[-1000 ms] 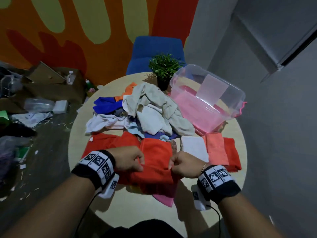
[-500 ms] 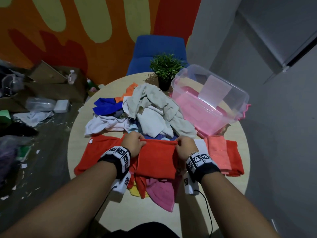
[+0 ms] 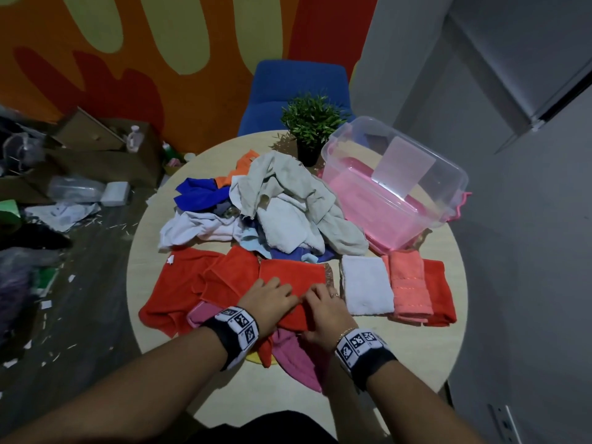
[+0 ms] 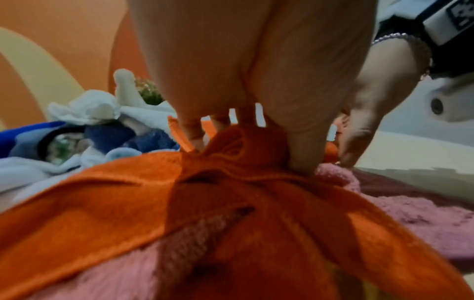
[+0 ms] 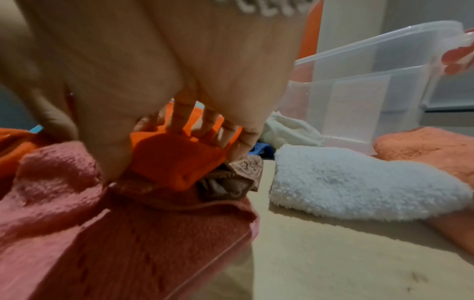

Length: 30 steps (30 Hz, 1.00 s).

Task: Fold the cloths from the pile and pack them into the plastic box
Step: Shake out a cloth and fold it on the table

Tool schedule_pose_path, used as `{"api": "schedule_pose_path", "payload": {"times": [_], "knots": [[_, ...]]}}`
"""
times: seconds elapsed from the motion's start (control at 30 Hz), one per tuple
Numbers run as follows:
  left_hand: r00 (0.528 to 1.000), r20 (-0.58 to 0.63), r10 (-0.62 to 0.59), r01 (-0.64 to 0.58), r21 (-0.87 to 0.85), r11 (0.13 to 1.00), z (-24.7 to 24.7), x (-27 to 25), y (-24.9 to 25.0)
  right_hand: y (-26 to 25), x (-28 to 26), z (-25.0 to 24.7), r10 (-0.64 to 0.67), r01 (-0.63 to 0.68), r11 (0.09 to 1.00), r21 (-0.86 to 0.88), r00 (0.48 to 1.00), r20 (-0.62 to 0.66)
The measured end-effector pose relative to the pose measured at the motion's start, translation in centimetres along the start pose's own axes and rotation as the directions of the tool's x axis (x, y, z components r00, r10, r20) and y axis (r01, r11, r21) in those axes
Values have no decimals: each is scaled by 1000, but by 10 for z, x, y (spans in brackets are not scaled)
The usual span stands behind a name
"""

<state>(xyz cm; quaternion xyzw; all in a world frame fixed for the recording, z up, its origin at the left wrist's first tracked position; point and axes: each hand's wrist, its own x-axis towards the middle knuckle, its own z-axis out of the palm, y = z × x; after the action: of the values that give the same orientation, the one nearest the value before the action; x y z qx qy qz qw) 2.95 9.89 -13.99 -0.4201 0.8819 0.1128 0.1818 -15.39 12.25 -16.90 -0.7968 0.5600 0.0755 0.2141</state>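
Observation:
A red-orange cloth (image 3: 291, 277) lies folded on the round table (image 3: 400, 363), on top of other red and pink cloths. My left hand (image 3: 272, 299) and right hand (image 3: 323, 304) sit side by side on its near edge. In the left wrist view the left hand (image 4: 246, 146) pinches a bunched fold of the cloth (image 4: 128, 192) between thumb and fingers. The right hand (image 5: 174, 154) holds the cloth's corner (image 5: 187, 174), thumb in front and fingers on top. The unfolded pile (image 3: 288, 206) lies behind it. At the back right stands the clear plastic box (image 3: 448, 200).
Three folded cloths lie in a row right of my hands: white (image 3: 366, 288), salmon (image 3: 410, 286), red (image 3: 439, 290). A potted plant (image 3: 309, 129) stands behind the pile, a blue chair (image 3: 298, 88) beyond it. Boxes and litter cover the floor at left.
Both hands carried the cloth's near edge away from me and laid it over, making a fold. They have since come back together to the new near edge.

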Motion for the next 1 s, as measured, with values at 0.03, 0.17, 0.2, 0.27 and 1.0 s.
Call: {"api": "schedule_pose_path", "payload": {"times": [0.03, 0.17, 0.2, 0.27, 1.0], "knots": [[1000, -23, 0, 0, 0, 1000, 0, -1, 0, -1, -1, 2, -4, 4, 1000, -16, 999, -33], [997, -70, 19, -26, -92, 995, -6, -6, -11, 3, -5, 0, -54, 52, 998, -22, 994, -96], [996, -89, 23, -33, -118, 992, -7, -8, -14, 4, -7, -3, -79, 78, 997, -7, 990, -119], [995, -102, -2, -17, -185, 983, -10, -12, -17, 3, -11, -10, -77, 93, 991, 101, 986, -151], [868, -167, -468, 232, -697, 678, 20, 12, -37, 7, 30, -29, 268, -155, 890, 428, 938, -218]]}}
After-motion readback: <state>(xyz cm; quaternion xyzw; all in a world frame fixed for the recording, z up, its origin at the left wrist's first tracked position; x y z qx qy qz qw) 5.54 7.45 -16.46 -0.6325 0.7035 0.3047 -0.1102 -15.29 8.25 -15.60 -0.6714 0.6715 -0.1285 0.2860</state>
